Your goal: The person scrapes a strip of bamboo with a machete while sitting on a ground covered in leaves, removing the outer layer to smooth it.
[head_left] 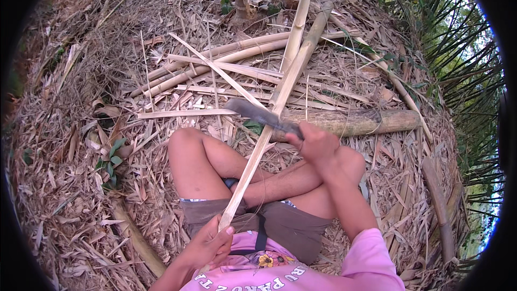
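Observation:
My left hand [214, 241] grips the near end of a long pale bamboo strip [249, 175] close to my waist. The strip slants away from me, up and to the right, over my crossed legs. In my right hand [319, 144] is the handle of a machete [253, 112], slightly blurred. Its dark blade points left and lies across the strip, at about the height of a thick bamboo pole [350, 123] on the ground. Whether the edge bites into the strip cannot be made out.
Several split bamboo strips [226, 67] lie crossed beyond my knees, near two curved bamboo lengths [215, 59]. Another split piece [299, 19] points away at the back. A short stump [243, 6] stands there. Dry leaves and shavings cover the ground; bamboo stalks [463, 54] grow at the right.

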`<act>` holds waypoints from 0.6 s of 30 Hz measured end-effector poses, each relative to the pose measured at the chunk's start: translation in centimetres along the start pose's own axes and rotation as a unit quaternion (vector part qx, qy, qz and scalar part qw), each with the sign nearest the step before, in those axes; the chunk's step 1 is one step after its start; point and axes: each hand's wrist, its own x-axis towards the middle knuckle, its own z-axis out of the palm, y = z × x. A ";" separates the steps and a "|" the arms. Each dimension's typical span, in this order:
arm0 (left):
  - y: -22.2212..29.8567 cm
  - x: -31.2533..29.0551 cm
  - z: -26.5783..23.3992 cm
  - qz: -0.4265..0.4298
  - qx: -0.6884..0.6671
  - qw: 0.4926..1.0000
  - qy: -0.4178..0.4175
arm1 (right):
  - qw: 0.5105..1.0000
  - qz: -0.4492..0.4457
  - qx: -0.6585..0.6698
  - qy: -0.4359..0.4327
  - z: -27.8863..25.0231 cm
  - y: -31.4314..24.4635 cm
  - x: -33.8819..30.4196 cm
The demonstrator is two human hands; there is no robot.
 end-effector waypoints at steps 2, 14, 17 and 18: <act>0.0 0.0 -0.2 0.005 -0.015 1.000 0.007 | 1.000 0.017 -0.009 0.004 0.6 -1.1 -0.3; -1.2 -1.0 -1.3 0.007 0.049 0.998 0.033 | 1.000 -0.026 -0.002 0.005 1.1 0.0 0.6; -0.7 -1.1 -0.3 -0.009 0.040 0.999 0.020 | 0.983 -0.171 -0.063 0.019 0.2 -0.6 0.7; -0.7 -1.4 -0.3 -0.005 0.039 0.999 0.016 | 0.995 -0.080 -0.057 -0.010 0.4 1.4 1.6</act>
